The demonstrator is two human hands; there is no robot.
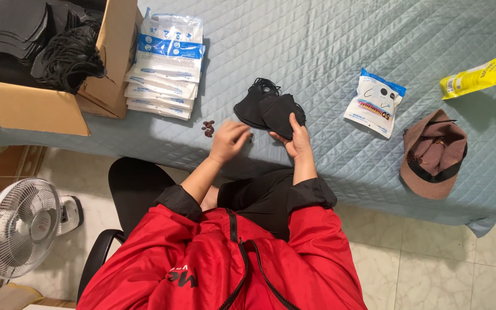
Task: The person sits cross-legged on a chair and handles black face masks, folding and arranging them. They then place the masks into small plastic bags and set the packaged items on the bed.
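Note:
A small pile of black face masks (262, 103) lies on the grey-blue quilted table cover (328, 51). My right hand (297, 140) grips the near edge of the top black mask (279, 115). My left hand (229, 140) rests on the cover just left of the pile, fingers curled, with nothing visibly in it. A few small dark brown pieces (208, 127) lie just left of that hand.
A stack of white-and-blue packets (165, 69) sits beside an open cardboard box (35, 103) holding black masks. One white packet (374, 102), a brown cap (431, 154) and a yellow packet (480, 73) lie to the right. A white fan (18, 227) stands on the floor.

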